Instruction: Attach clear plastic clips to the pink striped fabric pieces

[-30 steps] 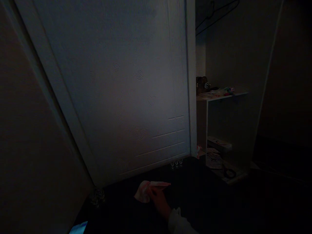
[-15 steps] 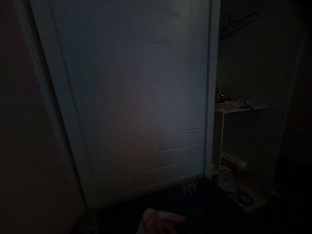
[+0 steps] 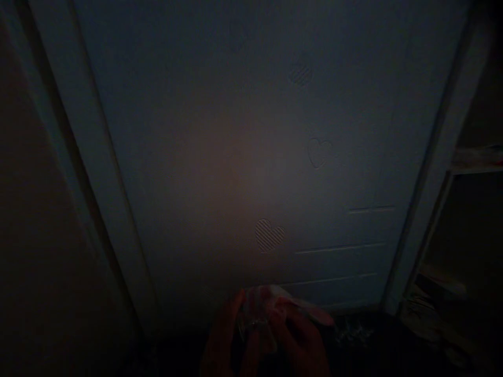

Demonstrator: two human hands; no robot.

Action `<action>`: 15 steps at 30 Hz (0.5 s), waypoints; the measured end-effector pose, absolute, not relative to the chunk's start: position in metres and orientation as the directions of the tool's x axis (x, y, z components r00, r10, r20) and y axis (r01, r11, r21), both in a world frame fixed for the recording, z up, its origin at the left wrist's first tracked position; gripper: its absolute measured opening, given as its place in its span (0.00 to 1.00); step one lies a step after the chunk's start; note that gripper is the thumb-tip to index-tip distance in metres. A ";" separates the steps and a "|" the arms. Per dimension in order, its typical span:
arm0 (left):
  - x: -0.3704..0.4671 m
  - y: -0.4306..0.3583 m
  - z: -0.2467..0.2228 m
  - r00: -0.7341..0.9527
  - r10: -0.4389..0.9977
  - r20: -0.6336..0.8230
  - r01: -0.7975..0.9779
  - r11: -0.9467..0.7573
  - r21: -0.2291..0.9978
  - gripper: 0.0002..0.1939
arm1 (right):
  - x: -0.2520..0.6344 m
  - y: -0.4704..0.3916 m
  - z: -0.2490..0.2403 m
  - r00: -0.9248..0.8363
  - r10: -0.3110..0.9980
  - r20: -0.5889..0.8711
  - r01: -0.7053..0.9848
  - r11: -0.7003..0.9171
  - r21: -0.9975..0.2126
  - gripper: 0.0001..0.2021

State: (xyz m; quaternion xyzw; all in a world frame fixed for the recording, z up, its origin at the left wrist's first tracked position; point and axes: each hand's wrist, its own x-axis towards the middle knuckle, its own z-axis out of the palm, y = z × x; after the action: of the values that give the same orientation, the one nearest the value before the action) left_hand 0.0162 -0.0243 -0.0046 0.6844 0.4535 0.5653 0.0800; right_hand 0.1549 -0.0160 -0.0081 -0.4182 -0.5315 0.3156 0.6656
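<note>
Low in the dim head view, both hands are around a crumpled pink-and-white piece (image 3: 261,301), thin like cloth or plastic film. My left hand (image 3: 223,340) grips its left side with bent fingers. From the other side my right hand (image 3: 304,343) is closed on it, and a pale pointed end sticks out to the right past the fingers. Darkness hides the exact kind of the piece and the lower part of both hands.
A pale panel (image 3: 220,173) with pressed-in hearts and lines stands upright in front of me. Below it is a dark surface (image 3: 176,353) with a patterned patch at right. Shelves (image 3: 477,170) holding things stand at the far right.
The view has turned to the right and come closer to the panel. The pink-and-white piece has risen into view, and both hands now show on it.
</note>
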 end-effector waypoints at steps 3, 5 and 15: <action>0.012 -0.021 -0.011 0.059 0.815 0.576 0.514 -0.519 0.682 0.18 | 0.155 -0.018 -0.002 0.191 0.840 0.507 0.089 0.500 -0.861 0.17; 0.004 -0.021 -0.008 0.150 0.840 0.521 0.513 -0.517 0.685 0.16 | 0.154 -0.017 -0.002 0.247 0.823 0.512 0.133 0.494 -0.859 0.17; -0.009 -0.022 0.015 0.305 0.727 0.615 0.508 -0.671 0.541 0.19 | 0.150 -0.019 -0.002 0.177 0.893 0.414 0.071 0.408 -0.910 0.10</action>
State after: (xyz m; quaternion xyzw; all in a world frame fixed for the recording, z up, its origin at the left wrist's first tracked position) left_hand -0.0089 -0.0223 0.0151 0.7983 0.3866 0.4451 0.1232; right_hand 0.1496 -0.0192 -0.0021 -0.4359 -0.5527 0.3258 0.6312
